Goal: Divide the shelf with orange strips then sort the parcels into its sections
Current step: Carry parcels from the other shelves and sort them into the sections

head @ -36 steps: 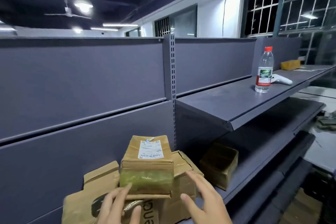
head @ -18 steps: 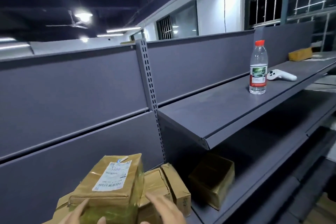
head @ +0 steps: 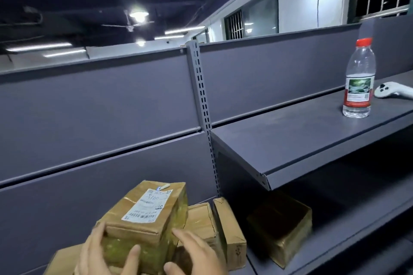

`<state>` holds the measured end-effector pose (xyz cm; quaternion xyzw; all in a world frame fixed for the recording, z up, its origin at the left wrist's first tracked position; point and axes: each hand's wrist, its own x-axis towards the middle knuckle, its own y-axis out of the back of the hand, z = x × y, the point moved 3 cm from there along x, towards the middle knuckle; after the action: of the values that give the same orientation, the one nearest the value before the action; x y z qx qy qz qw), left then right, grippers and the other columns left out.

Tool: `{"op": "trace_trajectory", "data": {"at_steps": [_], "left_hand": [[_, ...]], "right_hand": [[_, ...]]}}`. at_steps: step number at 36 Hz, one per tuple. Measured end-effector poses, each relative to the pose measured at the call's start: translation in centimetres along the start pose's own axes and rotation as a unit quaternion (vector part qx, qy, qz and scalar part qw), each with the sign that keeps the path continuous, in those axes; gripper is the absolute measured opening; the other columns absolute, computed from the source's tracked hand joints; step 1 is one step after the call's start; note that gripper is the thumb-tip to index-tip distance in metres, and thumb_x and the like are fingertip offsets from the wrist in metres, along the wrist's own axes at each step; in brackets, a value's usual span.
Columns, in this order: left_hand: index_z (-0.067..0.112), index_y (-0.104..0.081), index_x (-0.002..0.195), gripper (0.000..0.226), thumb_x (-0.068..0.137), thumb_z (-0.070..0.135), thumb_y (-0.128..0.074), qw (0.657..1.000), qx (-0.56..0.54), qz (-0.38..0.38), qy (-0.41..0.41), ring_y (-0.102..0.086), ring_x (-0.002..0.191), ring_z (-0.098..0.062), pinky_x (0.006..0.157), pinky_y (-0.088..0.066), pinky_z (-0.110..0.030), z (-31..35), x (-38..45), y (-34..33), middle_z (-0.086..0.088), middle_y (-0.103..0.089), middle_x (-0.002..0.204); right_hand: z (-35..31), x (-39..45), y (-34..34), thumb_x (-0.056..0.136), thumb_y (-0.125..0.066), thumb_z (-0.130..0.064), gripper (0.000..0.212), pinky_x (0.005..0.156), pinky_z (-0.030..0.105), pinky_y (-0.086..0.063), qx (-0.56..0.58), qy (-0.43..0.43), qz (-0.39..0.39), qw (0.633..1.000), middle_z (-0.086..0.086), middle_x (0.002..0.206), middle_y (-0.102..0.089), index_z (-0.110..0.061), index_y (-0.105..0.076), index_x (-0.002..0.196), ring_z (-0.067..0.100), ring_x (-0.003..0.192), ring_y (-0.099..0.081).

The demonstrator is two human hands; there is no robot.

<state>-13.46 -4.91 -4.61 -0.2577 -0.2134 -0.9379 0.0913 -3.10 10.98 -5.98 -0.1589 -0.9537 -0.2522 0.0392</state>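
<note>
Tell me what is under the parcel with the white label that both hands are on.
The labelled parcel rests on other brown cardboard parcels, which show to its right and lower left. The left hand and right hand cover its lower front, so the contact underneath is hidden.
</note>
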Motion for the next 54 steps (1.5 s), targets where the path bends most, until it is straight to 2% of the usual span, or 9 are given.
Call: {"op": "trace_trajectory", "data": {"at_steps": [7, 10, 13, 25, 32, 35, 40, 49, 54], "left_hand": [[0.038, -0.030, 0.154, 0.116, 0.051, 0.047, -0.084, 0.993, -0.023, -0.087, 0.075, -0.024, 0.147, -0.025, 0.119, -0.024, -0.050, 0.3, -0.7, 0.6, 0.000, -0.033, 0.159], [0.041, -0.024, 0.155, 0.107, 0.071, 0.024, -0.088, 0.992, -0.006, -0.092, 0.092, -0.023, 0.144, -0.027, 0.119, -0.024, -0.051, -0.6, -0.8, 0.6, 0.002, -0.039, 0.155], [0.045, -0.023, 0.153, 0.104, 0.073, 0.027, -0.087, 0.991, -0.015, -0.106, 0.084, -0.024, 0.145, -0.023, 0.119, -0.026, -0.053, -1.4, -0.3, 1.1, 0.003, -0.033, 0.154], [0.035, -0.051, 0.139, 0.070, 0.079, 0.017, -0.083, 0.986, -0.063, -0.137, 0.071, -0.052, 0.110, -0.016, 0.105, -0.045, -0.044, -1.6, 0.0, 1.8, 0.021, -0.041, 0.115], [0.043, -0.055, 0.118, 0.064, 0.077, 0.001, -0.081, 0.983, -0.127, -0.124, 0.053, -0.050, 0.102, 0.003, 0.089, -0.048, -0.027, -1.6, -1.5, 2.0, 0.013, -0.049, 0.120], [0.049, -0.055, 0.114, 0.068, 0.074, 0.000, -0.081, 0.982, -0.137, -0.121, 0.052, -0.053, 0.107, -0.005, 0.091, -0.051, -0.036, -1.9, -2.2, 2.0, 0.013, -0.056, 0.125], [0.056, -0.052, 0.106, 0.070, 0.075, -0.001, -0.080, 0.981, -0.147, -0.116, 0.044, -0.051, 0.100, -0.006, 0.089, -0.051, -0.044, -2.0, -2.7, 2.2, 0.014, -0.056, 0.117], [0.052, -0.051, 0.101, 0.052, 0.069, 0.018, -0.074, 0.977, -0.170, -0.129, 0.020, -0.050, 0.097, -0.013, 0.082, -0.049, -0.036, -1.5, -2.6, 2.4, 0.015, -0.051, 0.110], [0.049, -0.053, 0.103, 0.048, 0.063, 0.029, -0.072, 0.975, -0.182, -0.128, 0.004, -0.056, 0.099, -0.016, 0.082, -0.049, -0.038, -1.2, -3.5, 2.7, 0.012, -0.053, 0.111]], "right_hand": [[0.9, 0.4, -2.1, 0.091, -0.064, -0.048, 0.059, 0.091, -0.007, -0.014, 0.005, -0.004, 0.004, 1.000, -0.055, 0.125, -0.016, -0.056, -0.038, 0.144, -0.019, 0.126, -0.028], [0.8, 0.4, -2.9, 0.079, -0.063, -0.056, 0.056, 0.090, -0.008, -0.017, 0.027, -0.012, 0.038, 0.999, -0.052, 0.128, -0.021, -0.068, -0.033, 0.125, -0.022, 0.122, -0.033], [1.1, 0.5, -3.6, 0.060, -0.050, -0.069, 0.059, 0.090, -0.007, -0.024, 0.055, -0.020, 0.072, 0.996, -0.044, 0.136, -0.032, -0.067, -0.032, 0.116, -0.019, 0.123, -0.041], [3.1, 0.9, -4.7, 0.084, -0.079, -0.024, 0.049, 0.093, 0.029, -0.056, 0.169, -0.047, 0.172, 0.969, -0.014, 0.126, -0.063, -0.050, -0.056, 0.119, 0.004, 0.112, -0.061], [3.8, 0.7, -5.1, 0.084, -0.081, -0.020, 0.048, 0.092, 0.048, -0.059, 0.235, -0.035, 0.201, 0.950, -0.029, 0.112, -0.067, -0.043, -0.057, 0.119, 0.001, 0.102, -0.066], [3.9, 0.6, -5.2, 0.079, -0.080, -0.030, 0.050, 0.090, 0.040, -0.059, 0.244, -0.023, 0.210, 0.947, -0.026, 0.112, -0.069, -0.038, -0.056, 0.122, 0.004, 0.102, -0.069], [3.3, 0.3, -5.0, 0.086, -0.074, -0.002, 0.047, 0.078, 0.012, -0.053, 0.256, -0.002, 0.206, 0.944, -0.028, 0.105, -0.069, -0.029, -0.056, 0.119, -0.002, 0.097, -0.068], [2.7, 0.2, -5.2, 0.087, -0.069, 0.007, 0.048, 0.078, 0.011, -0.052, 0.298, 0.023, 0.204, 0.932, -0.019, 0.108, -0.073, -0.023, -0.056, 0.122, -0.002, 0.099, -0.069], [2.1, 0.2, -4.9, 0.078, -0.072, -0.012, 0.050, 0.074, 0.012, -0.053, 0.323, 0.047, 0.217, 0.920, -0.016, 0.110, -0.074, -0.023, -0.055, 0.123, 0.001, 0.099, -0.070]]}}
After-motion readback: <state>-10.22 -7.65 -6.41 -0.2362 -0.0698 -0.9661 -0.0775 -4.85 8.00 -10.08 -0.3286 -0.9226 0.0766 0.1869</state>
